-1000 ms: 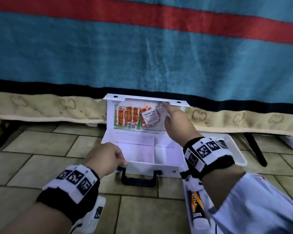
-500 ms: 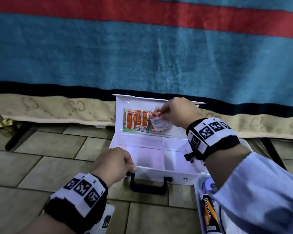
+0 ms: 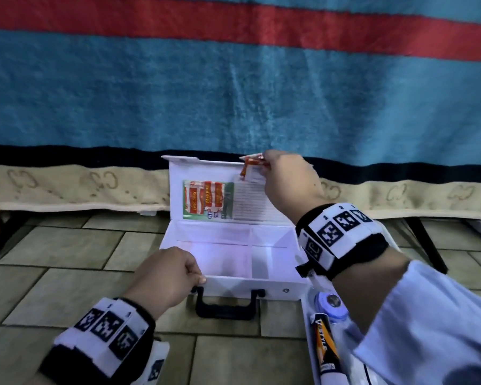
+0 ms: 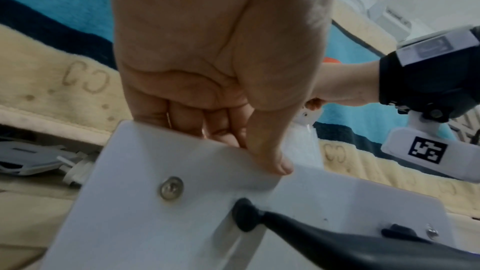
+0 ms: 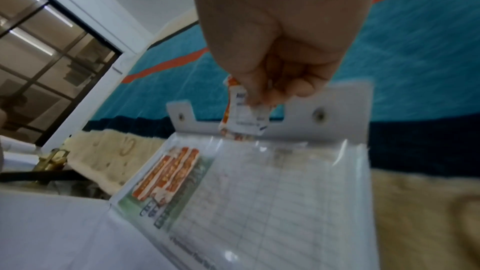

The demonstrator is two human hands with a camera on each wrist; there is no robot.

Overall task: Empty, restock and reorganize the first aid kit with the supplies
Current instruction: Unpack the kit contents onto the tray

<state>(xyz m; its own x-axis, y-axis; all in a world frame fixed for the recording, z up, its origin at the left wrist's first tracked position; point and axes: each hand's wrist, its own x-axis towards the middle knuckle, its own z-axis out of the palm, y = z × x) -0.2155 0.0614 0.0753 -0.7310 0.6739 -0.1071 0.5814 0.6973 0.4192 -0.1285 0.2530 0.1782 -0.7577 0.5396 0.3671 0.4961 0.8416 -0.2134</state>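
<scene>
A white first aid kit stands open on the tiled floor, lid upright, its compartments bare. My left hand grips its front left rim, thumb on the outside. My right hand pinches small white and orange packets at the lid's top edge, lifted out of the clear lid pocket. Several orange plaster packets stay in that pocket over a green card, beside a lined sheet.
A white tray at the right of the kit holds an orange and black tube and a blue-capped item. A blue, red and beige blanket hangs right behind the kit. The black handle lies on the floor tiles.
My right hand reached into the lid pocket, took hold of the small packets and drew them up to the lid's top edge. The left hand kept its grip on the kit.
</scene>
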